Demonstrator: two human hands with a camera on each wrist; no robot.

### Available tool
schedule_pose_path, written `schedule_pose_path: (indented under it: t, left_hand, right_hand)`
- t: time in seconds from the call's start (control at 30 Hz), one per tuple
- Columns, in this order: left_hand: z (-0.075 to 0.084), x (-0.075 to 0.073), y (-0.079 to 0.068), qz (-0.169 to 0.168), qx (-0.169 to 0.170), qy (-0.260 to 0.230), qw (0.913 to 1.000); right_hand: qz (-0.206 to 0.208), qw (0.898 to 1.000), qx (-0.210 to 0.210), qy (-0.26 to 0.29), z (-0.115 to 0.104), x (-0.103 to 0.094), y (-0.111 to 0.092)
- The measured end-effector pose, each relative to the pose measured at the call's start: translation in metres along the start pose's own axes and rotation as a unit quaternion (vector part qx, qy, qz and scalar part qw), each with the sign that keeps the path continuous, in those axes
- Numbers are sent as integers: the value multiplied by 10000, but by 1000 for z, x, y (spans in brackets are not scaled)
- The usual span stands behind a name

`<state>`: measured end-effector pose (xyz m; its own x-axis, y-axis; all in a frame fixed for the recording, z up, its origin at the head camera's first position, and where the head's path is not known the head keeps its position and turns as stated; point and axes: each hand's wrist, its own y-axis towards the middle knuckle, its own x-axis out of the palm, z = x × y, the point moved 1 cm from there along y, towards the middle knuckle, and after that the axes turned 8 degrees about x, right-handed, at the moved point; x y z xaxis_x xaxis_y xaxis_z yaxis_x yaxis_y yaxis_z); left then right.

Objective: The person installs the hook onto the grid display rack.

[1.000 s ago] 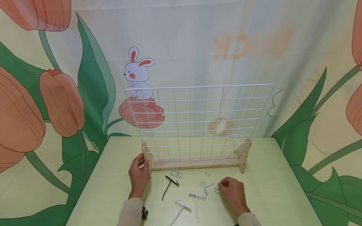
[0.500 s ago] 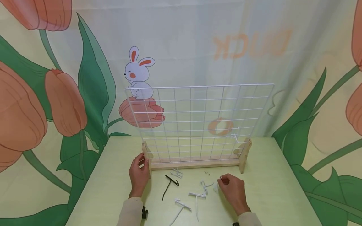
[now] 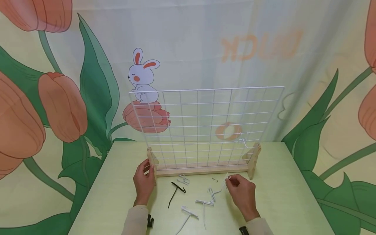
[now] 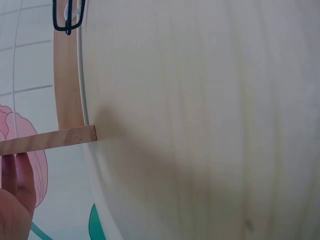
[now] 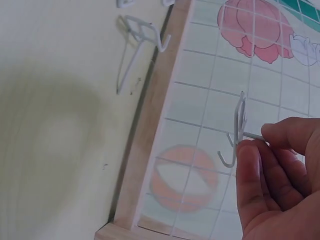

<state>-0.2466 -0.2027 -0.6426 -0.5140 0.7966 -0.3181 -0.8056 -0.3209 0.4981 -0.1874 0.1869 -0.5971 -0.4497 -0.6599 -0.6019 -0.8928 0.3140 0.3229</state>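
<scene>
A white wire grid panel (image 3: 197,125) stands upright in a wooden stand (image 3: 202,170). My left hand (image 3: 144,181) grips the stand's left upright; in the left wrist view its fingertips (image 4: 22,167) meet the wood. With thumb and fingers, my right hand (image 3: 242,195) pinches the stem of a white wire hook (image 5: 239,122), lifted in front of the grid's lower right. Another white hook (image 3: 243,141) hangs low on the grid at the right. Loose on the table lie a black hook (image 3: 177,187) and several white hooks, including one (image 3: 204,204) near the middle.
Another white hook (image 3: 184,180) lies close to the stand's base. Small bits (image 3: 215,179) are scattered on the pale table (image 3: 282,199). Behind the grid hangs a curtain (image 3: 188,45) printed with tulips and a rabbit.
My right hand has raised the white hook off the table and carried it slightly toward the grid, turning it. The left hand stays on the upright.
</scene>
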Motion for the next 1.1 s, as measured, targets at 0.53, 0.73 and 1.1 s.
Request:
schedule_pose_path:
  t: [0.53,0.73,1.1]
  left_hand:
    - [0,1,3,17,26,-54,10000]
    - [1,1,3,21,-5,1,10000]
    - [-1,0,-1,22,64,-65,10000]
  right_hand:
    - [543,9952,-542,605,-31,-15,8]
    - [765,9911,-641,877,-43,-20,11]
    - [1139,9747,-1102,1579,-67,-33,22]
